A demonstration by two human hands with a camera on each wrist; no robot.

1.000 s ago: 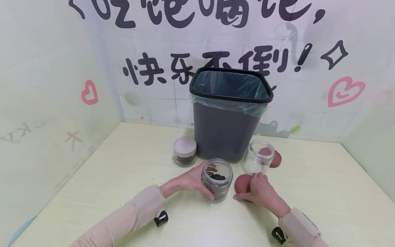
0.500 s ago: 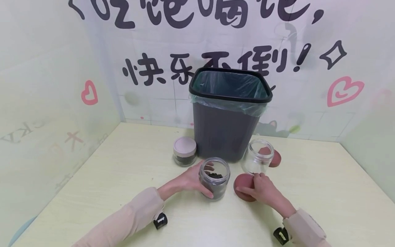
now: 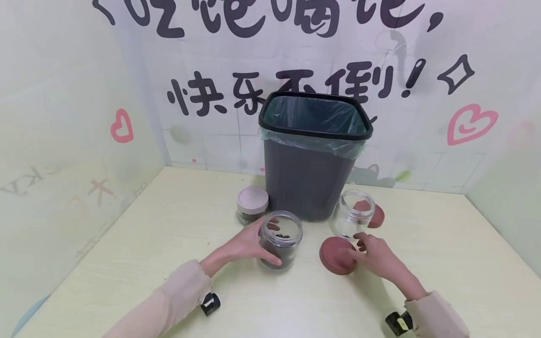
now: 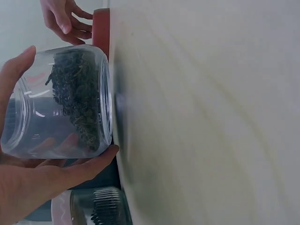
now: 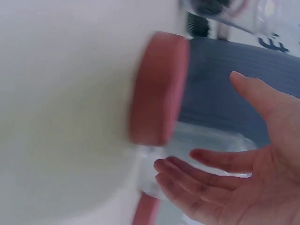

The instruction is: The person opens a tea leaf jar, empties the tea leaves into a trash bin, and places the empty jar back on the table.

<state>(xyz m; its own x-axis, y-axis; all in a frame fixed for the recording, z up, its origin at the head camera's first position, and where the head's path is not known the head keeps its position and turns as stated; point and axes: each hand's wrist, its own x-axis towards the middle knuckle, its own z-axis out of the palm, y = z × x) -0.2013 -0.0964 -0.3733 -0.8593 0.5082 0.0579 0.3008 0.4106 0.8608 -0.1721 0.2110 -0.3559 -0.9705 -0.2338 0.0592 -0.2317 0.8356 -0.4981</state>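
Observation:
My left hand grips an uncovered glass jar, thumb on the near side and fingers behind. Dark, curly dried leaves fill the jar's lower part, as the left wrist view shows; its base is close over the table. A round red lid lies on the table to the right. Beside that lid, my right hand is off it with fingers spread loosely, holding nothing. Just beyond stands an uncovered clear glass jar, partly overlapped by the right fingertips in the head view.
A dark grey bin with a green liner stands against the back wall. To its left sits a lidded jar with dark contents and a pale lid. Another red lid lies behind the clear jar.
My left hand has moved left with the jar of dried leaves. My right hand has let go of the red lid and drawn back to the right; the lid stays on the table.

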